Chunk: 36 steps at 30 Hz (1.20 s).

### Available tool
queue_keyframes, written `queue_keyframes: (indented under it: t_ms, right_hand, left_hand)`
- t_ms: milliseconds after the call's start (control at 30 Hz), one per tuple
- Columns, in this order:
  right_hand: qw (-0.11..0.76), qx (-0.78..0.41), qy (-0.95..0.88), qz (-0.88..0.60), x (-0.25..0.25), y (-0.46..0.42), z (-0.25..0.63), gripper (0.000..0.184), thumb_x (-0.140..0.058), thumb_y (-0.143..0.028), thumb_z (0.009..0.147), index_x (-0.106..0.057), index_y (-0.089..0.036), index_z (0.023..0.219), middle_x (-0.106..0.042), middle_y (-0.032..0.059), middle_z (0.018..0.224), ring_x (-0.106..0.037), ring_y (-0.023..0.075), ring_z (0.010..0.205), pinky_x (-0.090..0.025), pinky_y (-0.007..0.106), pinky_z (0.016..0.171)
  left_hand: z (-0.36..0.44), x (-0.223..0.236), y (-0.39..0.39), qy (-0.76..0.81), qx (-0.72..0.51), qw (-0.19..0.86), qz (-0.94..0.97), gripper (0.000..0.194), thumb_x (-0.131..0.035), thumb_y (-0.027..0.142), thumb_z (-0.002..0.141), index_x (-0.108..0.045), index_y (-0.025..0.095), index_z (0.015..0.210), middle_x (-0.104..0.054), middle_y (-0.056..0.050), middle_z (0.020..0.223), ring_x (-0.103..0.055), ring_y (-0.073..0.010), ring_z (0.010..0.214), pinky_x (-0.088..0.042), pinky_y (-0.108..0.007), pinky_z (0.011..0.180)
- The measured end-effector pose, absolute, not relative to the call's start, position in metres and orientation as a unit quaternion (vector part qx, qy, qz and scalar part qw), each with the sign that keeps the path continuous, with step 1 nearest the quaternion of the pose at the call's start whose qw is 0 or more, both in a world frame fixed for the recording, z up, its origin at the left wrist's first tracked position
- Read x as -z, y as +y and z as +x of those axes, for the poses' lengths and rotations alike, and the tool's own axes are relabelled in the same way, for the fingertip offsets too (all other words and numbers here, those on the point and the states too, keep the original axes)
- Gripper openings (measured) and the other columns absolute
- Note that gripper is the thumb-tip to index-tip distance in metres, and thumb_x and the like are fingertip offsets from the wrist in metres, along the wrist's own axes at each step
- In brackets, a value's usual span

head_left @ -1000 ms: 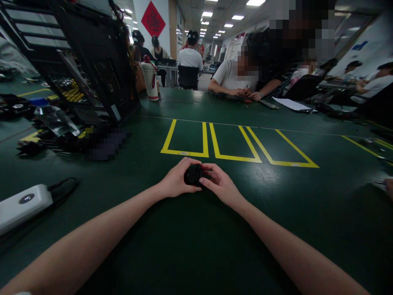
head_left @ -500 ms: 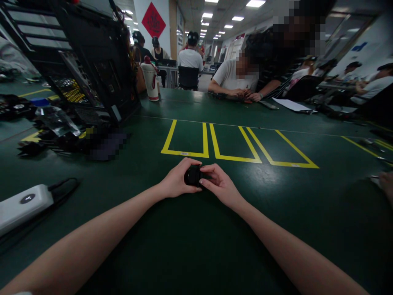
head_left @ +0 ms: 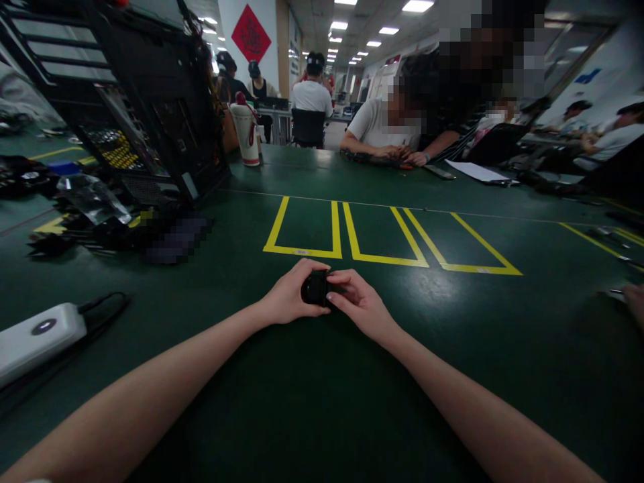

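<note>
Between my two hands is a small, rounded black object [head_left: 314, 290] with a flat right side; its exact kind I cannot make out. My left hand [head_left: 288, 292] curves around its left side, thumb below and fingers above. From the right, the fingertips and thumb of my right hand [head_left: 358, 299] grip its flat side. Both hands are low over the green table [head_left: 322, 389], just in front of the yellow tape outlines [head_left: 302, 253].
On the left stand a black computer case [head_left: 151, 100], a clear bottle [head_left: 93, 194] and a white device [head_left: 43, 339] with a cable. A paper cup [head_left: 246, 131] is farther back. Two people lean over the far side, near white paper [head_left: 477, 172]. Another person's hand [head_left: 634, 298] shows at the right edge.
My hands and the black object stay almost in place. At the right edge, the other person's hand has shifted slightly.
</note>
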State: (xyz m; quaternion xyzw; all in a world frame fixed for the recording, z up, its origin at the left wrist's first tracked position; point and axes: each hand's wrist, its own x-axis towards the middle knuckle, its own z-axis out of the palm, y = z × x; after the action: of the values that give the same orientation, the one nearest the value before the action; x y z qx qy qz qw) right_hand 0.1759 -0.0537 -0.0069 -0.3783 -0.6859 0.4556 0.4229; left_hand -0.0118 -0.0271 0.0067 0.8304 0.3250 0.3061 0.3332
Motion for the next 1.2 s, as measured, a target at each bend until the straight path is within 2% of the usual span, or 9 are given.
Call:
queue_keyframes:
  t_ms: [167,533,767,1067,1200]
  right_hand:
    - [0.385,-0.462,-0.685,-0.411,-0.0020,-0.0561,0.1773,0.028,-0.054,-0.022,0.082,-0.048,-0.025,0.109,-0.050,0.0034,0.113,-0.051,0.0183,0.109,-0.048,0.038,0.092]
    - [0.415,-0.451,-0.691,-0.384,0.0038,-0.0564,0.1762,0.020,-0.054,-0.021,0.081,-0.052,-0.025,0.100,-0.049,0.0023,0.109,-0.054,0.0178,0.103,-0.050,0.037,0.087]
    - [0.380,-0.458,-0.684,-0.422,-0.0023,-0.0570,0.1769,0.029,-0.055,-0.023,0.081,-0.048,-0.025,0.109,-0.051,0.0041,0.114,-0.052,0.0196,0.109,-0.047,0.041,0.092]
    - [0.414,-0.452,-0.690,-0.385,0.0044,-0.0557,0.1756,0.019,-0.055,-0.023,0.081,-0.052,-0.025,0.099,-0.050,0.0023,0.107,-0.055,0.0177,0.102,-0.050,0.037,0.086]
    - [0.401,-0.453,-0.687,-0.403,0.0021,-0.0554,0.1758,0.025,-0.056,-0.023,0.080,-0.049,-0.025,0.104,-0.051,0.0032,0.110,-0.053,0.0191,0.107,-0.049,0.040,0.089]
  left_hand:
    - [-0.0128,-0.0078,-0.0270,0.324,-0.300,0.341,0.830,0.058,-0.071,0.025,0.066,-0.040,0.026,0.115,-0.045,-0.005,0.114,-0.048,-0.0232,0.105,-0.044,-0.042,0.086]
    - [-0.0118,-0.0086,-0.0277,0.320,-0.313,0.341,0.827,0.060,-0.073,0.024,0.064,-0.041,0.026,0.116,-0.046,-0.005,0.113,-0.048,-0.0232,0.104,-0.043,-0.043,0.087]
    - [-0.0131,-0.0130,-0.0288,0.326,-0.293,0.357,0.825,0.057,-0.071,0.023,0.066,-0.042,0.027,0.116,-0.046,-0.005,0.115,-0.048,-0.0244,0.106,-0.043,-0.044,0.087]
    - [-0.0119,-0.0068,-0.0268,0.322,-0.306,0.333,0.832,0.060,-0.072,0.024,0.065,-0.041,0.025,0.116,-0.046,-0.006,0.114,-0.048,-0.0230,0.105,-0.043,-0.041,0.087]
    - [-0.0120,-0.0087,-0.0270,0.324,-0.306,0.339,0.829,0.059,-0.072,0.024,0.065,-0.041,0.025,0.116,-0.046,-0.005,0.113,-0.048,-0.0234,0.104,-0.043,-0.042,0.087]
